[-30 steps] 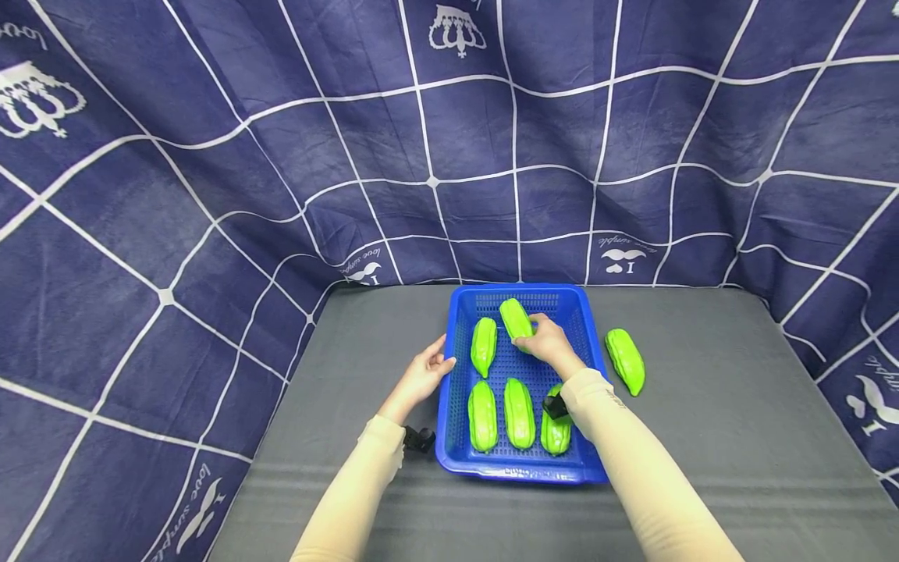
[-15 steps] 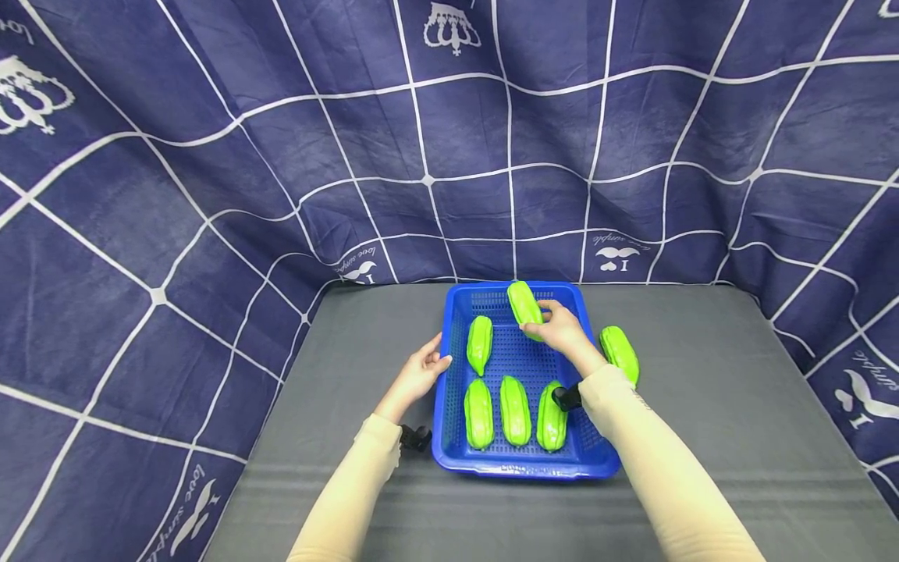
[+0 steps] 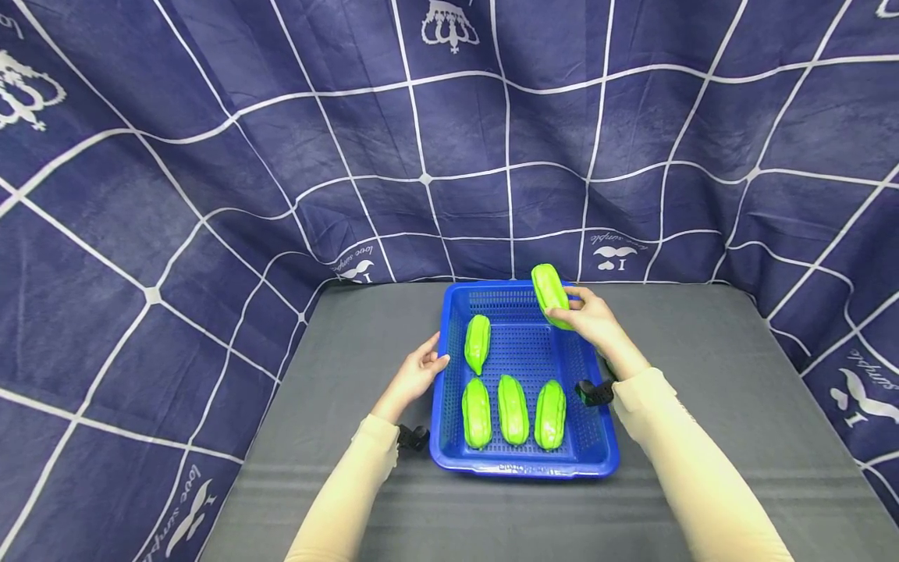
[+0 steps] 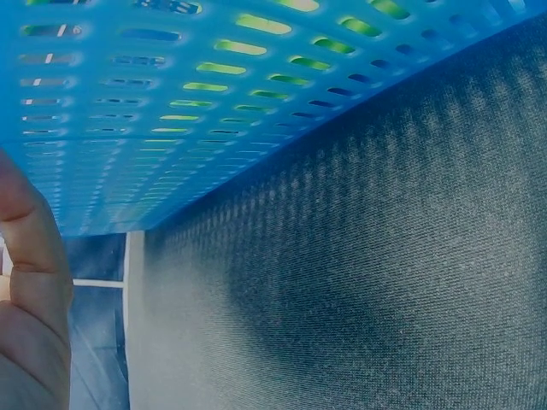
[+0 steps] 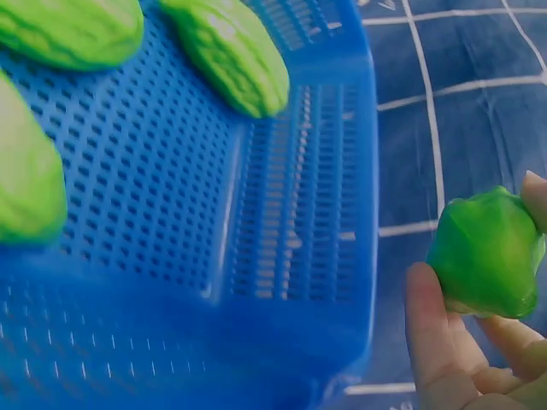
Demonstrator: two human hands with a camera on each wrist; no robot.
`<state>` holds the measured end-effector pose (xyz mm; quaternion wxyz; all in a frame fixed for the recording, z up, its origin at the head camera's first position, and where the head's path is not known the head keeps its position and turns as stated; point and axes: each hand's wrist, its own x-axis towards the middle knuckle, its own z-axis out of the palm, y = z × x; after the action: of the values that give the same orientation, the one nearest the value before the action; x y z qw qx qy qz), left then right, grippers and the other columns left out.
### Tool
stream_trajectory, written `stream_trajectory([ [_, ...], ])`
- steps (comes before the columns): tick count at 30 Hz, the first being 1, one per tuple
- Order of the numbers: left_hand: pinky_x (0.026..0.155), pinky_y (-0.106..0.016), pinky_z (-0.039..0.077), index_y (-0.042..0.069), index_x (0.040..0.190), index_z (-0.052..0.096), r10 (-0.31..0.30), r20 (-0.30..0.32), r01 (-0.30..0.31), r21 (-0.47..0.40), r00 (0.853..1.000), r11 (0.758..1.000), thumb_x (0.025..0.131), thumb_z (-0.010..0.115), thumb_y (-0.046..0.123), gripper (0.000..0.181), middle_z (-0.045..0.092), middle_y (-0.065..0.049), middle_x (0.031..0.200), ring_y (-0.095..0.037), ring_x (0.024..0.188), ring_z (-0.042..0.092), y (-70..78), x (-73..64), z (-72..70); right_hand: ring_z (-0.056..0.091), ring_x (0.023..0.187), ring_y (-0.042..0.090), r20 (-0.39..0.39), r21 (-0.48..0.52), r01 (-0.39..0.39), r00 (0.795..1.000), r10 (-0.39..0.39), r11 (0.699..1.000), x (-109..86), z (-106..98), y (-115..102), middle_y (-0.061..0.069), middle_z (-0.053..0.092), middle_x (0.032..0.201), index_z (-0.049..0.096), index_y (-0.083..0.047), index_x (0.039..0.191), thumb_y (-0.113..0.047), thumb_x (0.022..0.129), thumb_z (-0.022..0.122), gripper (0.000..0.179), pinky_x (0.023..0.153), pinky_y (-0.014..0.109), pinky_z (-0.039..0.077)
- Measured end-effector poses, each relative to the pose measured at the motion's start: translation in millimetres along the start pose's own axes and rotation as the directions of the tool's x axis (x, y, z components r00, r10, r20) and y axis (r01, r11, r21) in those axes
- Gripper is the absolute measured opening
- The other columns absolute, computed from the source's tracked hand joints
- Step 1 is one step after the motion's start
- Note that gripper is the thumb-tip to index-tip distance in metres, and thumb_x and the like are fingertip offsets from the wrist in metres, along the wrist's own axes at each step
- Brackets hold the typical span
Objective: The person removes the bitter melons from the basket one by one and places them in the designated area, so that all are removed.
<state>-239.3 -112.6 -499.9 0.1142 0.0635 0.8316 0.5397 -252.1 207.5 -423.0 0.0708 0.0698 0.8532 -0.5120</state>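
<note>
My right hand (image 3: 593, 321) pinches a ridged green bitter melon (image 3: 549, 297) between thumb and fingers, over the far right corner of the blue basket (image 3: 523, 471). In the right wrist view this held bitter melon (image 5: 487, 253) shows end-on, beyond the rim. My left hand (image 3: 413, 376) rests at the basket's left wall, its fingertips right at the rim; in the left wrist view a finger (image 4: 34, 231) lies beside the slotted wall. One bitter melon (image 3: 477, 343) lies toward the basket's far left. Three more, including the middle one (image 3: 513, 410), form a row near the front.
The basket stands on a grey tabletop (image 3: 351, 343). A blue curtain with white lines (image 3: 463, 211) hangs behind and at the sides. Black wrist cameras sit at both wrists, the right one (image 3: 593, 393) over the basket's right wall. My right wrist hides the spot right of the basket.
My right hand has lifted the bitter melon from inside the basket and carried it right and away to the far right corner. The bitter melon outside is now hidden. My left hand stays put.
</note>
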Motion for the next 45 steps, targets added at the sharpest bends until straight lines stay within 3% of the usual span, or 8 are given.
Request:
stream_trajectory([
  [4, 0.069, -0.026, 0.043, 0.001, 0.152, 0.033, -0.008, 0.000, 0.008, 0.005, 1.000, 1.000, 0.099, 0.058, 0.013, 0.060, 0.063, -0.010, 0.088, -0.012, 0.072, 0.054, 0.1, -0.3, 0.0, 0.059, 0.112, 0.030, -0.021, 0.013, 0.010, 1.000, -0.009, 1.000, -5.2, -13, 4, 0.030, 0.052, 0.139, 0.032, 0.001, 0.151, -0.025, 0.091, 0.067, 0.074, 0.090, 0.031, 0.048],
  [7, 0.070, -0.026, 0.043, 0.005, 0.153, 0.033, -0.015, -0.005, 0.015, 0.003, 1.000, 1.000, 0.099, 0.059, 0.016, 0.061, 0.065, -0.010, 0.092, -0.011, 0.073, 0.055, -10.1, 5.1, 1.5, 0.061, 0.094, 0.014, -0.033, 0.036, 0.014, 0.999, -0.013, 0.999, -8.8, -22, 10, 0.031, 0.054, 0.137, 0.032, 0.001, 0.150, -0.024, 0.092, 0.066, 0.073, 0.077, 0.020, 0.047],
  [10, 0.069, -0.026, 0.043, 0.005, 0.153, 0.033, -0.010, -0.006, 0.009, -0.003, 1.000, 1.000, 0.099, 0.059, 0.015, 0.061, 0.065, -0.011, 0.090, -0.011, 0.071, 0.054, -10.3, 5.1, 1.4, 0.057, 0.083, 0.002, -0.049, 0.037, 0.008, 0.999, -0.007, 0.999, -11.4, -31, 18, 0.033, 0.052, 0.136, 0.031, 0.003, 0.150, -0.025, 0.092, 0.065, 0.073, 0.075, 0.019, 0.048],
  [12, 0.068, -0.026, 0.043, 0.004, 0.153, 0.034, -0.001, -0.009, 0.001, -0.007, 1.000, 1.000, 0.099, 0.059, 0.014, 0.061, 0.065, -0.011, 0.089, -0.011, 0.071, 0.054, -10.3, 5.4, 1.5, 0.058, 0.083, 0.001, -0.058, 0.041, 0.001, 0.998, 0.002, 0.999, -12.6, -38, 23, 0.034, 0.051, 0.137, 0.029, 0.004, 0.151, -0.025, 0.093, 0.065, 0.074, 0.075, 0.018, 0.049],
  [16, 0.069, -0.027, 0.044, 0.003, 0.152, 0.034, 0.011, -0.013, -0.011, -0.005, 1.000, 1.000, 0.099, 0.059, 0.014, 0.060, 0.065, -0.011, 0.090, -0.012, 0.072, 0.055, -9.1, 5.0, 2.1, 0.061, 0.097, 0.016, -0.089, -0.008, -0.018, 0.996, 0.018, 1.000, -15.2, -52, 35, 0.035, 0.049, 0.138, 0.027, 0.006, 0.151, -0.030, 0.094, 0.063, 0.077, 0.080, 0.022, 0.049],
  [21, 0.071, -0.025, 0.044, 0.004, 0.152, 0.035, 0.007, -0.010, -0.007, 0.009, 1.000, 1.000, 0.099, 0.059, 0.015, 0.060, 0.065, -0.011, 0.091, -0.011, 0.075, 0.056, -8.5, 5.0, 2.5, 0.054, 0.119, 0.040, -0.128, -0.048, -0.057, 0.990, 0.050, 0.997, -18.9, -67, 56, 0.038, 0.045, 0.140, 0.021, 0.009, 0.151, -0.036, 0.095, 0.059, 0.082, 0.097, 0.046, 0.044],
  [31, 0.068, -0.027, 0.044, -0.001, 0.153, 0.029, -0.014, 0.010, 0.014, -0.014, 1.000, 1.000, 0.099, 0.058, 0.014, 0.063, 0.065, -0.018, 0.095, -0.012, 0.072, 0.055, -9.5, 7.0, 0.5, 0.047, 0.127, 0.046, -0.191, -0.083, -0.186, 0.967, 0.167, 0.979, -22.7, -79, 98, 0.037, 0.042, 0.142, 0.019, 0.011, 0.151, -0.038, 0.096, 0.057, 0.083, 0.103, 0.053, 0.038],
  [45, 0.071, -0.027, 0.044, 0.006, 0.153, 0.033, -0.009, 0.000, 0.009, -0.011, 1.000, 1.000, 0.099, 0.059, 0.017, 0.061, 0.062, -0.008, 0.090, -0.013, 0.073, 0.054, -9.1, 3.5, 0.0, 0.042, 0.127, 0.052, -0.171, -0.242, -0.297, 0.950, 0.261, 0.924, -31.3, -78, 150, 0.042, 0.035, 0.142, 0.020, 0.014, 0.149, -0.031, 0.098, 0.054, 0.076, 0.103, 0.057, 0.039],
])
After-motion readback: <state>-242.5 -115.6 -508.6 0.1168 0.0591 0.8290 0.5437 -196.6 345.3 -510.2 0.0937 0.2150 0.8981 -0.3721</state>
